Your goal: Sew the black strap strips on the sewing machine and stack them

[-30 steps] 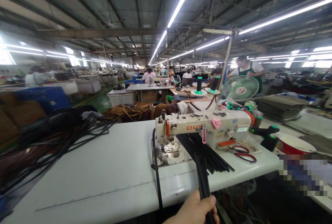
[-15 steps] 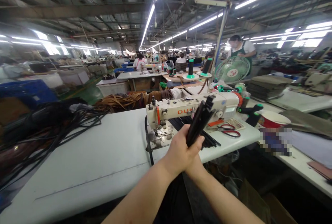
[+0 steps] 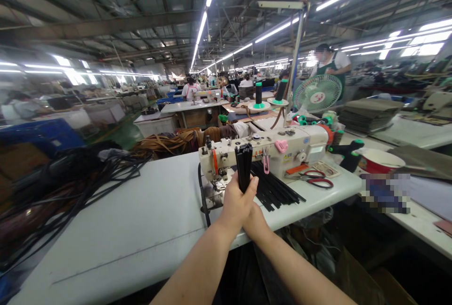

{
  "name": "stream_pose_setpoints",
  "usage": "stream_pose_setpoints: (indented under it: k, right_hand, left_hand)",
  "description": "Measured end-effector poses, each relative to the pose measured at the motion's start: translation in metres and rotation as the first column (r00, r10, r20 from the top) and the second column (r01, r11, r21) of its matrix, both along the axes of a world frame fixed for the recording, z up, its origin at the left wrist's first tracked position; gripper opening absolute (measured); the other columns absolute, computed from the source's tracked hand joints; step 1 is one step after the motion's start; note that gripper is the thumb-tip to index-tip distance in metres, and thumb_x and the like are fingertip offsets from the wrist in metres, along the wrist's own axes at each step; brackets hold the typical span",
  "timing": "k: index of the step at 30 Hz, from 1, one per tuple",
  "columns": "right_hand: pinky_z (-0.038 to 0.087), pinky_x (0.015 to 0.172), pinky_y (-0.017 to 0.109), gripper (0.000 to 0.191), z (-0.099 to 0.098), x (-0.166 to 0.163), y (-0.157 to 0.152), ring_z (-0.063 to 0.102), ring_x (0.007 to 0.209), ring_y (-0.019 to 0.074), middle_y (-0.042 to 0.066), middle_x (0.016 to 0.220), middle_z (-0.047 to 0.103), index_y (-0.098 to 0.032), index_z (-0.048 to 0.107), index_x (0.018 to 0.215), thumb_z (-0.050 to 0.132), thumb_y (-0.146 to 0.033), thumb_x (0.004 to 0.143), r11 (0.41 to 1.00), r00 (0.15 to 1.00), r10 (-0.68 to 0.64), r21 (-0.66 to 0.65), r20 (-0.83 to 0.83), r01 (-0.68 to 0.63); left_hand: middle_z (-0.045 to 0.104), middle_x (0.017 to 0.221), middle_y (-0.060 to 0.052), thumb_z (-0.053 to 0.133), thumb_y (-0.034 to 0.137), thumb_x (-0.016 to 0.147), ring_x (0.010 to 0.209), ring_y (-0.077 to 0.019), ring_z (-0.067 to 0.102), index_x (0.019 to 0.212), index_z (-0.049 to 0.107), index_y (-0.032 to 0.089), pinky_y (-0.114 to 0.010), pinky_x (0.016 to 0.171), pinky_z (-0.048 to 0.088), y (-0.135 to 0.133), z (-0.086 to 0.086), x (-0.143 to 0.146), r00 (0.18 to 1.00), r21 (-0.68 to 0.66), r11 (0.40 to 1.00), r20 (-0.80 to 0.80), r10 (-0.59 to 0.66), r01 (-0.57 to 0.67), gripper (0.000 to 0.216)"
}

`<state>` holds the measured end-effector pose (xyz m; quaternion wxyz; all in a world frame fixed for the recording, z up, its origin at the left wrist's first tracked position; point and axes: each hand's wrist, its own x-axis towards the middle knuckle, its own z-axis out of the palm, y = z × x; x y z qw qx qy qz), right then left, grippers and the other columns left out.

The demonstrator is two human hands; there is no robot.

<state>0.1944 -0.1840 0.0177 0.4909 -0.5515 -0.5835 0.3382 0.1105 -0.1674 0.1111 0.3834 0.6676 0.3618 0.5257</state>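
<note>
My left hand (image 3: 235, 204) is wrapped round a bundle of black strips (image 3: 243, 166), which stands almost upright with its cut ends on top. Pressed close behind and below it is my right hand (image 3: 257, 222); its fingers are hidden, so its grip does not show. Just beyond the hands is a white sewing machine (image 3: 222, 149) with an orange wheel. More black strips (image 3: 278, 189) lie fanned out on the table, under the machine arm and right of my hands. A pair of pink-handled thread snips (image 3: 265, 161) hangs on the machine's front.
Red-handled scissors (image 3: 319, 180) lie on the white table (image 3: 141, 211), right of the machine. Black thread cones (image 3: 259, 93) stand behind it. Black cords (image 3: 113, 178) pile up at the left. A green fan (image 3: 318, 93) and a co-worker (image 3: 334, 67) are at the back right.
The bundle has swung from leaning right to nearly upright, and both hands have moved slightly left. The thread snips and more of the loose strips now show.
</note>
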Motion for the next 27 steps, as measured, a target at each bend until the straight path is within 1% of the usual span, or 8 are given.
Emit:
stream_pose_setpoints:
  k: [4, 7, 10, 13, 16, 19, 23, 27]
  right_hand:
    - [0.058, 0.086, 0.039, 0.035, -0.001, 0.001, -0.003, 0.073, 0.098, 0.0298, 0.014, 0.105, 0.079, -0.015, 0.069, 0.116, 0.061, -0.017, 0.081, 1.000, 1.000, 0.004, 0.012, -0.002, -0.004]
    - [0.057, 0.092, 0.041, 0.036, -0.001, -0.001, -0.009, 0.071, 0.104, 0.0300, 0.012, 0.109, 0.078, -0.017, 0.067, 0.119, 0.060, -0.019, 0.084, 0.999, 1.000, 0.010, 0.032, -0.013, -0.010]
    - [0.057, 0.090, 0.039, 0.030, 0.001, -0.004, -0.019, 0.071, 0.099, 0.0278, 0.009, 0.103, 0.078, -0.018, 0.069, 0.112, 0.063, -0.020, 0.083, 0.999, 1.000, 0.002, 0.039, -0.016, -0.001]
    - [0.057, 0.086, 0.036, 0.026, 0.003, -0.008, -0.027, 0.070, 0.091, 0.0245, 0.006, 0.096, 0.078, -0.018, 0.069, 0.107, 0.068, -0.020, 0.081, 0.999, 0.999, -0.038, 0.039, -0.015, 0.039]
    - [0.056, 0.087, 0.034, 0.026, 0.006, -0.012, -0.029, 0.070, 0.091, 0.0233, 0.004, 0.098, 0.078, -0.019, 0.069, 0.107, 0.069, -0.019, 0.081, 0.994, 0.996, -0.092, 0.049, -0.012, 0.093]
    - [0.056, 0.085, 0.032, 0.026, 0.009, -0.015, -0.023, 0.071, 0.093, 0.0234, 0.003, 0.100, 0.079, -0.021, 0.070, 0.106, 0.070, -0.019, 0.081, 0.991, 0.992, -0.125, 0.056, -0.007, 0.125]
    - [0.056, 0.084, 0.030, 0.028, 0.010, -0.017, -0.010, 0.072, 0.094, 0.0236, 0.000, 0.101, 0.079, -0.023, 0.070, 0.104, 0.075, -0.020, 0.077, 0.990, 0.991, -0.130, 0.050, -0.001, 0.130]
    - [0.056, 0.079, 0.030, 0.024, 0.003, -0.019, -0.002, 0.073, 0.092, 0.0243, -0.001, 0.096, 0.079, -0.024, 0.070, 0.101, 0.075, -0.020, 0.078, 0.992, 0.992, -0.125, 0.012, 0.002, 0.125]
  left_hand:
    - [0.062, 0.077, -0.002, 0.063, 0.046, 0.091, 0.071, -0.0162, 0.059, 0.090, 0.059, 0.019, -0.029, 0.072, 0.048, 0.002, -0.006, 0.000, 1.000, -0.025, 1.000, -0.005, -0.018, 0.018, 0.028]
    - [0.064, 0.083, -0.003, 0.069, 0.048, 0.087, 0.073, -0.0169, 0.063, 0.098, 0.059, 0.018, -0.030, 0.074, 0.051, 0.003, -0.009, -0.001, 0.997, -0.059, 0.998, 0.078, 0.029, -0.024, 0.033]
    - [0.065, 0.083, -0.002, 0.070, 0.048, 0.087, 0.070, -0.0161, 0.065, 0.104, 0.057, 0.019, -0.029, 0.072, 0.053, -0.001, -0.005, -0.003, 0.985, -0.062, 0.995, 0.152, 0.080, -0.071, 0.037]
    - [0.066, 0.077, -0.001, 0.069, 0.051, 0.087, 0.070, -0.0170, 0.066, 0.099, 0.061, 0.019, -0.028, 0.072, 0.052, -0.008, -0.001, -0.007, 0.990, -0.049, 0.991, 0.065, 0.124, -0.121, 0.036]
    - [0.065, 0.070, -0.001, 0.064, 0.057, 0.088, 0.068, -0.0184, 0.065, 0.088, 0.064, 0.019, -0.029, 0.070, 0.050, -0.013, 0.002, -0.009, 0.991, -0.021, 0.992, -0.053, 0.124, -0.125, 0.038]
    - [0.062, 0.067, 0.000, 0.057, 0.060, 0.091, 0.066, -0.0188, 0.062, 0.081, 0.062, 0.019, -0.029, 0.070, 0.049, -0.015, 0.010, -0.011, 0.985, 0.076, 0.988, -0.096, 0.142, -0.135, 0.042]
    - [0.065, 0.074, -0.003, 0.056, 0.063, 0.089, 0.075, -0.0231, 0.064, 0.082, 0.064, 0.019, -0.034, 0.078, 0.048, -0.013, 0.019, -0.010, 0.966, 0.179, 0.968, -0.156, 0.205, -0.176, 0.045]
    - [0.068, 0.078, -0.004, 0.065, 0.064, 0.080, 0.081, -0.0269, 0.066, 0.086, 0.069, 0.020, -0.037, 0.084, 0.048, -0.004, 0.009, -0.009, 0.941, 0.104, 0.971, -0.243, 0.236, -0.216, 0.045]
